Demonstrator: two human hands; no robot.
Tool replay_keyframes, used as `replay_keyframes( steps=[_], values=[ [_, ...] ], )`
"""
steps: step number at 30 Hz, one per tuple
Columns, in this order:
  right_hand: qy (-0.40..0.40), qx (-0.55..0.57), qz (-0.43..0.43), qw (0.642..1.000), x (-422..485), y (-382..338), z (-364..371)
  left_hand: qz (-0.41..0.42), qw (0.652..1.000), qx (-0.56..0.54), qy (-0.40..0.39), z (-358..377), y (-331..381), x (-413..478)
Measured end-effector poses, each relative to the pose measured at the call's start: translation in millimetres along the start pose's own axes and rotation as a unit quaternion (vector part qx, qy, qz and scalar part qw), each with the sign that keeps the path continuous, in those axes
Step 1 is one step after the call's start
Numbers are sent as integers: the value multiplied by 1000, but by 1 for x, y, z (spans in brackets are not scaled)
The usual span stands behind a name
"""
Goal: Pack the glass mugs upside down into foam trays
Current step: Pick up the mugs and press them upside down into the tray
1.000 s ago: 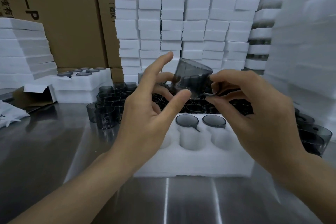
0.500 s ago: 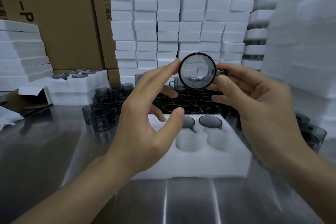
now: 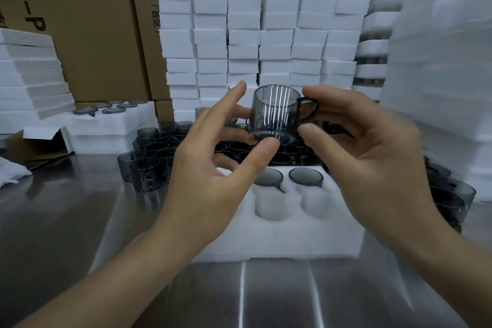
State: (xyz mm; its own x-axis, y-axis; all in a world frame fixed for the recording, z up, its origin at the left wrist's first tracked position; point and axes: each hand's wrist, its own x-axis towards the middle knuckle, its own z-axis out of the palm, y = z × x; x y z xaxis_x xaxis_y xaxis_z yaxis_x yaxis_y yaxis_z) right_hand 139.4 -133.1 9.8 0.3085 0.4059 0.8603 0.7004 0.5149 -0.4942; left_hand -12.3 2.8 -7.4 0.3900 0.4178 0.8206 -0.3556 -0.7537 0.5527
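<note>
Head view, left hand [image 3: 210, 176], right hand [image 3: 372, 154] pinching glass mug [image 3: 274, 112] (seemingly inverted)

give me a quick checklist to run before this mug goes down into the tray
1. Grip secure: ok. The left hand holds the glass mug by its body, and the right hand pinches its handle.
2. Mug turned upside down: cannot tell. The clear glass hides which end is the mouth.
3. Free slot in the foam tray: ok. Two empty pockets lie open in front of two seated mugs.
4. Mug lined up with a pocket: not ok. It is held up in the air, clear of the tray.
5. Left side of the tray free: cannot tell. The left hand covers it.
</note>
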Motion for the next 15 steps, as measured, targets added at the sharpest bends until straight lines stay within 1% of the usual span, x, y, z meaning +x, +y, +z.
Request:
replay_keyframes(
  steps=[3,8,11,13,15],
  values=[
    [-19,-82,-47,995,-4,1,2,-20,999,-26,-13,-1,0,1],
    [-40,-119,-69,990,-6,-1,1,-43,996,-70,-23,1,2,2],
    [-52,-143,-42,988,-7,3,4,-57,991,-116,-28,1,5,4],
    [-54,-117,-4,992,-8,5,6,-70,985,-151,-51,0,7,6],
    [-59,-84,22,994,-7,5,6,-95,974,-186,-92,-1,7,7]
  ],
)
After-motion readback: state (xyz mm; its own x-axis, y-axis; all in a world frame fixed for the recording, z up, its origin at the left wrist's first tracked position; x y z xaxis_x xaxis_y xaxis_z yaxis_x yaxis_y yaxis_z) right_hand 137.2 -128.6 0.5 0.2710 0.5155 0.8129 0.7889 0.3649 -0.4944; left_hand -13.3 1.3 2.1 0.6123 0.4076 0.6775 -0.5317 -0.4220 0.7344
